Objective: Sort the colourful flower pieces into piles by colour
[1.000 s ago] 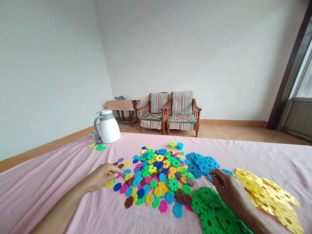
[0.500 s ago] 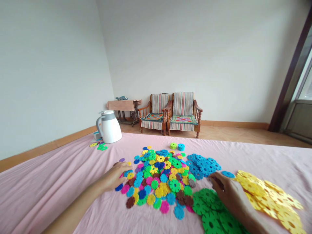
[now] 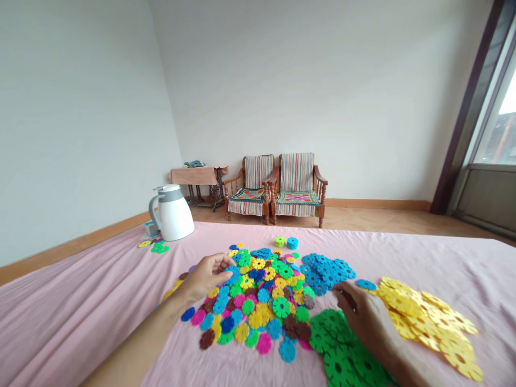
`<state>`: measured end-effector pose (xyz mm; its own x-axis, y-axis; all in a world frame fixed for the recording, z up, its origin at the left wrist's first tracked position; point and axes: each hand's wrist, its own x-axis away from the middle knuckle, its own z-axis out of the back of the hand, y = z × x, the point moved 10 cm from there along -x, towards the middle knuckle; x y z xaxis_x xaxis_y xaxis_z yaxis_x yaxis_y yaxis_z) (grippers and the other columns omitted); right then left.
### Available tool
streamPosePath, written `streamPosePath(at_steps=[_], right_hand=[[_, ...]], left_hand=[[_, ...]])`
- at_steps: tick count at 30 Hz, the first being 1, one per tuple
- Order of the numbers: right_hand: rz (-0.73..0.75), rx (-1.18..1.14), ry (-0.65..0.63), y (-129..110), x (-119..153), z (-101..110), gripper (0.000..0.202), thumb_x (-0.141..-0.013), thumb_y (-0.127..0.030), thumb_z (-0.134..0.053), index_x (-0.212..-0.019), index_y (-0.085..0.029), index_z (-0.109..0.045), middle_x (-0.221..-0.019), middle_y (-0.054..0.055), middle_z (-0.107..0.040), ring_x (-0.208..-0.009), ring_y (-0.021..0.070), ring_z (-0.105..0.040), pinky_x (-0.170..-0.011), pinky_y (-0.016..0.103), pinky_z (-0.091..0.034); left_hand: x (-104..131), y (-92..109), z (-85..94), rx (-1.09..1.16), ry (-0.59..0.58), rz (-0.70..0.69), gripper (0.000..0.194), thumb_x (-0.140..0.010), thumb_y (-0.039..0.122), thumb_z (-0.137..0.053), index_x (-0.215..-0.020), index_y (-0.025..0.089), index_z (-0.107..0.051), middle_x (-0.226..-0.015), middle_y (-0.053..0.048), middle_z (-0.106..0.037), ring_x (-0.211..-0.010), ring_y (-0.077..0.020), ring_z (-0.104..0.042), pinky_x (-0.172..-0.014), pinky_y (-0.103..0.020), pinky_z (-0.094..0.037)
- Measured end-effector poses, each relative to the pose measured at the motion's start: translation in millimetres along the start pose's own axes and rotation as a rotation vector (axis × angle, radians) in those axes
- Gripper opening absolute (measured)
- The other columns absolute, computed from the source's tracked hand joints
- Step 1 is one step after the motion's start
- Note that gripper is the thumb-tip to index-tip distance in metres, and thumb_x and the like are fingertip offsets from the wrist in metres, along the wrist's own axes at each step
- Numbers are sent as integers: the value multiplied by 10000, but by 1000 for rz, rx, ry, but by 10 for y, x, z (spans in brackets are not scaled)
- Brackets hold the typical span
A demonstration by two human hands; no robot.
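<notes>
Two hands (image 3: 207, 275) (four disc piles (image 3: 262, 295))

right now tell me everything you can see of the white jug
The white jug is a squat, cone-shaped carafe, plastic by its look, with a grey band below the lid, a spout at the top and a looped handle on its left. It stands upright with the lid shut, on the pink cloth at the far left, and neither hand touches it.

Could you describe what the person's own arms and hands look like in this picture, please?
Both are bare. The left hand and its forearm show no sleeve, glove, watch or ring. The right hand is likewise uncovered, with no jewellery or markings visible, and its forearm runs out of the picture at the bottom edge without any sleeve showing. Whether sleeves begin higher up cannot be told, since the upper arms are out of view.
</notes>
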<state>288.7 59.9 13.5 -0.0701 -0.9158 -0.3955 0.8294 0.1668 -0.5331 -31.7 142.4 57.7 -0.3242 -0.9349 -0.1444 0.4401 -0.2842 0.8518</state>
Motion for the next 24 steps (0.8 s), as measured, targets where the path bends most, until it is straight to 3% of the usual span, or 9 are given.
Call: streamPosePath(at_steps=[6, 10, 14, 17, 21, 24], right_hand=[[101, -163, 15, -455, 75, 85, 236, -854, -348, -414, -854, -246, -626, -790, 1, -650, -660, 132, -575, -623, 229, -420], [67, -384, -86, -671, 156, -41, 201, -831, -319, -463, -939, -228, -606, -771, -3, -644, -684, 123, -577, -636, 221, -437], [16, -555, -188, -743, 204, -232, 166, -781, -269, -511, -910, -190, -580, -617, -36, -565, -559, 100, -521, -515, 195, -400], [-56, -559, -127, -551, 132, -214, 159, -765, -309, -526, -846, -182, -576, -573, -44, -529, -518, 97, -499, -470, 195, -367], [-243, -567, 68, 12, 3, -14, 360, -752, -456, -514, -961, -165, -553, -663, 10, -633, -577, 148, -602, -542, 247, -445], [-366, -450, 74, 338, -19, 37, 427, -751, -520, -478, -979, -168, -554, -750, 53, -683, -640, 189, -651, -561, 275, -471]], left_hand=[[5, 410, -827, 394, -96, 9, 310, -644, 346, -711, -828, 137, -575, -696, 6, -566, -610, -100, -522, -521, -187, -410], [79, 441, -1332, 475, -174, -5, 309, -662, 362, -708, -813, 127, -574, -659, 7, -560, -593, -102, -528, -520, -195, -436], [203, 402, -1618, 486, -266, -11, 293, -718, 376, -664, -843, 130, -567, -691, -15, -597, -584, -115, -561, -527, -217, -459], [215, 391, -1496, 402, -189, -51, 263, -745, 364, -635, -867, 141, -573, -745, -30, -614, -659, -140, -589, -573, -229, -473], [126, 356, -1110, 234, -3, -112, 187, -777, 320, -584, -844, 145, -581, -757, -36, -619, -690, -146, -585, -612, -231, -467], [78, 344, -911, 99, 57, -172, 117, -791, 259, -546, -815, 154, -593, -766, -33, -624, -706, -148, -584, -650, -238, -459]])
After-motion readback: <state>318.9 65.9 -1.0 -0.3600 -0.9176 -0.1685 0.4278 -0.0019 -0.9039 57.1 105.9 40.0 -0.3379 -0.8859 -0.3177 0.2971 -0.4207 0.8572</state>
